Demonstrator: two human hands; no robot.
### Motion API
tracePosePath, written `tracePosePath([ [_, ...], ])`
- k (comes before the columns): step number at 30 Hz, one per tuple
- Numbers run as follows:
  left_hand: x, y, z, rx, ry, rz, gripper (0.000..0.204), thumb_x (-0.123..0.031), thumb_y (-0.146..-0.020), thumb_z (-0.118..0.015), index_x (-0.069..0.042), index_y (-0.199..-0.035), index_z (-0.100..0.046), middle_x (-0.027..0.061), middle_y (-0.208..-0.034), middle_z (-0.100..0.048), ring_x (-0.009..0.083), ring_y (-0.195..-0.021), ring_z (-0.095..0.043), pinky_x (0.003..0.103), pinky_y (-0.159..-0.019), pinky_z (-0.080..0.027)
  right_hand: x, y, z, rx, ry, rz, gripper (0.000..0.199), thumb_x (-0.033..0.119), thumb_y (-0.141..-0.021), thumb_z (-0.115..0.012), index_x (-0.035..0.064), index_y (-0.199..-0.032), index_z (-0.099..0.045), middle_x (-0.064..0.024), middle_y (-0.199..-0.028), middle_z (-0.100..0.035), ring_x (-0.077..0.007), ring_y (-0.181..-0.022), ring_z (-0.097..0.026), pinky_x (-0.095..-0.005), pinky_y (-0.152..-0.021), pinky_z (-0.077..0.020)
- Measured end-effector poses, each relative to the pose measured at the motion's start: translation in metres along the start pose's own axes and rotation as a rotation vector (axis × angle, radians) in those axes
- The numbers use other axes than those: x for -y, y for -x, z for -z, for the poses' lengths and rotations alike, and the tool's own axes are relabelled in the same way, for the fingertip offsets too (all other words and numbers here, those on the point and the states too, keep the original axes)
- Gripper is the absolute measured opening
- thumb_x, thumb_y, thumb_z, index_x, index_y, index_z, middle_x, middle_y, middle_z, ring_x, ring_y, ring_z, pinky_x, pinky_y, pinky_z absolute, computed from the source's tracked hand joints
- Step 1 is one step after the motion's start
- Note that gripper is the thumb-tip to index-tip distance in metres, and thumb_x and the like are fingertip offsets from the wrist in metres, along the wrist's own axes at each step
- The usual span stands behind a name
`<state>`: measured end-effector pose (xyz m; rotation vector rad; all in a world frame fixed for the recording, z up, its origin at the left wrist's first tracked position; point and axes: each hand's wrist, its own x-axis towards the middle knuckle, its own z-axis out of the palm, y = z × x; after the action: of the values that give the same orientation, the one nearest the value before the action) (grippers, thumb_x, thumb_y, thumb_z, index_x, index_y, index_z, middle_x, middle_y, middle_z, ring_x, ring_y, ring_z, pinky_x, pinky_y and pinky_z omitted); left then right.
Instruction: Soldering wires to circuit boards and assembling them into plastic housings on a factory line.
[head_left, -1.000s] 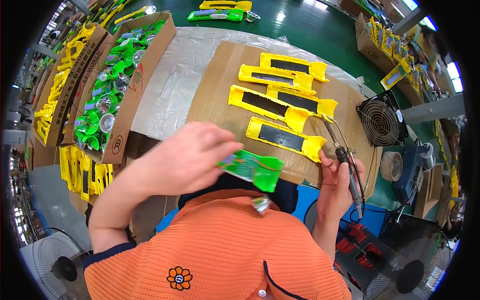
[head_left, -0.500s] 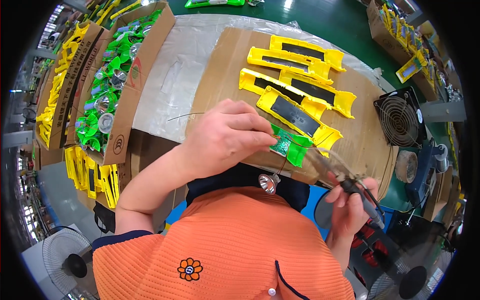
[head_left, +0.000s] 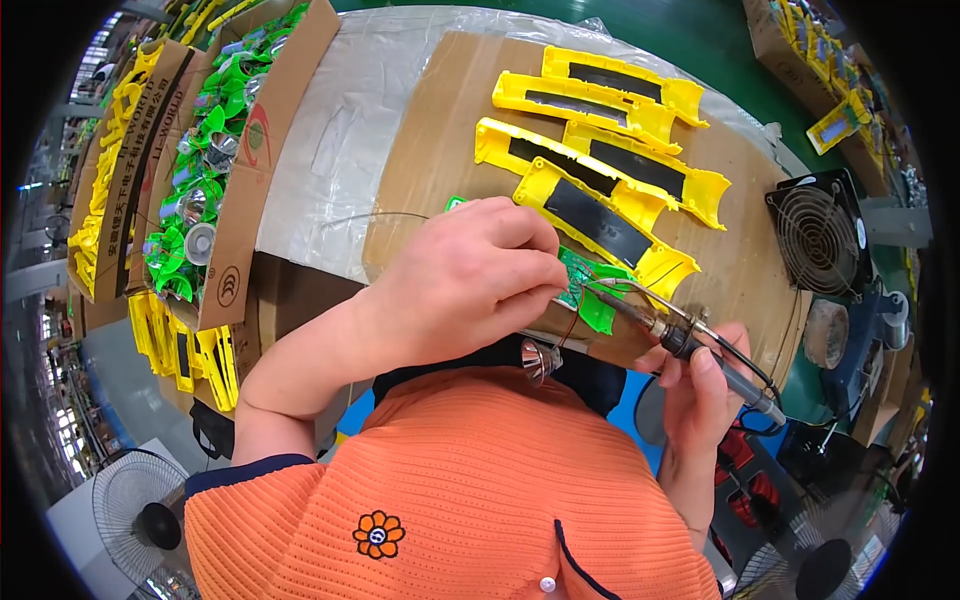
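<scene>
Free cardboard left, soldering iron right

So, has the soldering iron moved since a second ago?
Yes: the soldering iron has moved left and toward the person, judged against the yellow shells.

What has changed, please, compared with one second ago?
The green housing has moved away from the body, closer to the nearest yellow shell, partly covered by the left hand. The soldering iron has swung leftward, its tip now at the circuit board. A thin wire now shows beside the left hand. Unchanged: the right hand grips the soldering iron; the yellow shells keep their layout.
</scene>
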<state>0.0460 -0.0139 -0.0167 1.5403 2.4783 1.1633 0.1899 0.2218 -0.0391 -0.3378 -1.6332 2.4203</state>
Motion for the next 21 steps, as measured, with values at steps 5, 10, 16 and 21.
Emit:
tracePosePath([
  [5, -0.006, -0.006, -0.004, -0.002, -0.042, 0.109, 0.012, -0.002, -0.073, -0.072, -0.004, -0.081, -0.062, 0.0077, -0.091, -0.058, 0.0265, -0.082, -0.059, 0.035, -0.07, -0.049, 0.003, -0.002, -0.002, 0.032, 0.017, -0.033, 0.016, 0.007, -0.091, -0.057, 0.0021, -0.095, -0.042, -0.0197, -0.083, -0.065, -0.0213, -0.064, -0.064, -0.0404, -0.071, -0.0582],
  [10, -0.009, -0.013, 0.0, 0.065, -0.098, 0.105, 0.012, -0.002, -0.074, -0.07, -0.003, -0.077, -0.059, 0.0092, -0.09, -0.056, 0.0283, -0.082, -0.058, 0.036, -0.07, -0.049, 0.004, -0.005, -0.003, 0.031, 0.036, -0.064, 0.016, 0.005, -0.09, -0.057, 0.0013, -0.096, -0.043, -0.0205, -0.085, -0.065, -0.0208, -0.065, -0.064, -0.0396, -0.07, -0.0583],
  [16, -0.016, -0.018, 0.001, 0.15, -0.199, 0.124, 0.01, -0.004, -0.075, -0.068, -0.002, -0.075, -0.058, 0.0089, -0.088, -0.055, 0.0276, -0.081, -0.057, 0.036, -0.069, -0.049, 0.005, -0.005, -0.004, 0.048, 0.067, -0.092, 0.02, 0.005, -0.09, -0.061, 0.0011, -0.097, -0.043, -0.0196, -0.087, -0.066, -0.0203, -0.066, -0.064, -0.036, -0.068, -0.058],
  [21, -0.017, -0.021, 0.0, 0.16, -0.237, 0.126, 0.009, -0.004, -0.075, -0.067, -0.002, -0.074, -0.058, 0.0087, -0.088, -0.055, 0.0273, -0.081, -0.057, 0.036, -0.069, -0.049, 0.005, -0.005, -0.002, 0.069, 0.073, -0.096, 0.021, 0.006, -0.09, -0.062, 0.0014, -0.098, -0.043, -0.0178, -0.088, -0.066, -0.0202, -0.068, -0.065, -0.0335, -0.067, -0.0568],
])
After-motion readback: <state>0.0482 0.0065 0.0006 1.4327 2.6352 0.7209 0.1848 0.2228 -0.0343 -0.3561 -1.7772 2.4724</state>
